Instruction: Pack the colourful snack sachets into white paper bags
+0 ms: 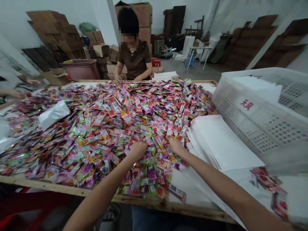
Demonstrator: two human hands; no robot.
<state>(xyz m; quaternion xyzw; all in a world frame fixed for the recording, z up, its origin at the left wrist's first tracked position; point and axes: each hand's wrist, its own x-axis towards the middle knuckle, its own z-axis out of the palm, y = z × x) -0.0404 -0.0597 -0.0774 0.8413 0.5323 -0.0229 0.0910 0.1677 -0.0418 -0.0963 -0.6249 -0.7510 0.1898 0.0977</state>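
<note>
Head view: left hand (139,149) and right hand (175,145), apart from each other, curled over sachets (141,106) heaped across table (48,185); whether either gripped any, couldn't tell. Loose sachets crowded near wooden rim (180,209): hasty pull bodyward risked spillage, slick wrappers probably sliding.

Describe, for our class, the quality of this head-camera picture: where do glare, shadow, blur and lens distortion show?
Head view, glare: shiny highlights on the plastic-wrapped bundle; head view, shadow: dark below the table's near edge; head view, blur: the red packets at lower right look soft; head view, distortion: the white crate looks stretched toward the right edge.
</note>
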